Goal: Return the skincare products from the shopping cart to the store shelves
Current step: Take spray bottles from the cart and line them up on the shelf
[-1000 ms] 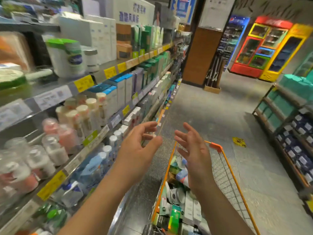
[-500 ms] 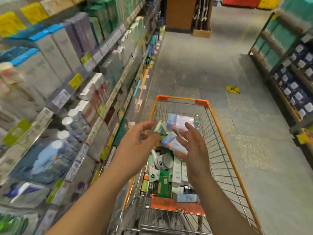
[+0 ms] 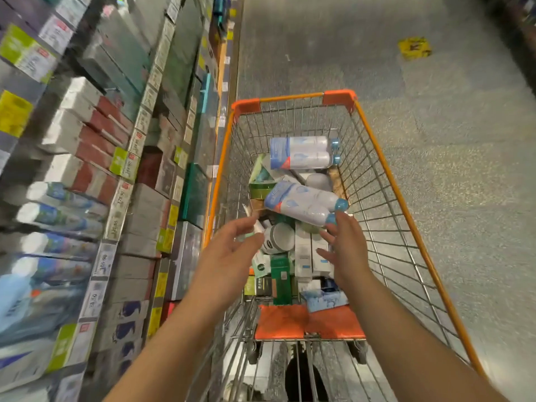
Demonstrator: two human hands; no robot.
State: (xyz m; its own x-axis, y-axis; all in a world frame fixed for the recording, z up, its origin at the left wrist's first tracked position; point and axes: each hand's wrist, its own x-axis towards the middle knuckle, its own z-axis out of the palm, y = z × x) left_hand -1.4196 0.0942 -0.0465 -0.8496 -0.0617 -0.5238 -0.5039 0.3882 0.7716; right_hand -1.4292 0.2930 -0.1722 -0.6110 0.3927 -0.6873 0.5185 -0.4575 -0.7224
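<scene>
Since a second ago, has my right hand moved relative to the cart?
Yes. The right hand has come down into the shopping cart, from above its orange front rim to low over the products, fingertips beside the nearer twin-pack of white bottles.

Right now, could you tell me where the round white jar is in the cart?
The round white jar lies in the shopping cart pile between the left hand and right hand, under the nearer twin-pack of bottles.
</scene>
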